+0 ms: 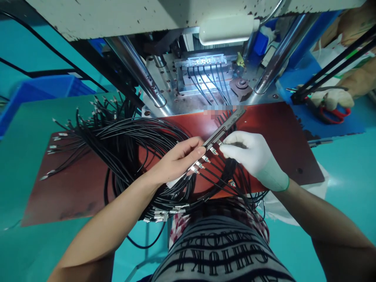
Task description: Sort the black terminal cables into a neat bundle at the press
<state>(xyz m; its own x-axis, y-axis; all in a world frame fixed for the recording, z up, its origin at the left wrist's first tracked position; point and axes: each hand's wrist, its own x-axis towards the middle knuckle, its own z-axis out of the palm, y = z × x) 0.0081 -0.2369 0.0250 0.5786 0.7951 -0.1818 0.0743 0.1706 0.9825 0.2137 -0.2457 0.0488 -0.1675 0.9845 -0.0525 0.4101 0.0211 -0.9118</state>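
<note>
My bare left hand (182, 158) grips a long grey metal bar (225, 127), held slantwise above the red-brown board. Several cable connectors (206, 158) sit in a row along the bar's lower edge, their black cables trailing down to the right. In a white glove, my right hand (249, 154) pinches a cable connector (219, 143) at the bar's edge, just past the others. Its fingertips partly cover that connector. A thick bundle of black cables (123, 133) with metal ends lies to the left of my left hand.
Ahead, a lit press fixture (205, 72) holds a row of cable ends between two steel columns (141, 74). A white lamp (227, 30) hangs above. The red-brown board (279, 145) spans the front. At right, a co-worker's gloved hand (331, 98) is by red-handled scissors (337, 116). A blue bin (49, 86) stands left.
</note>
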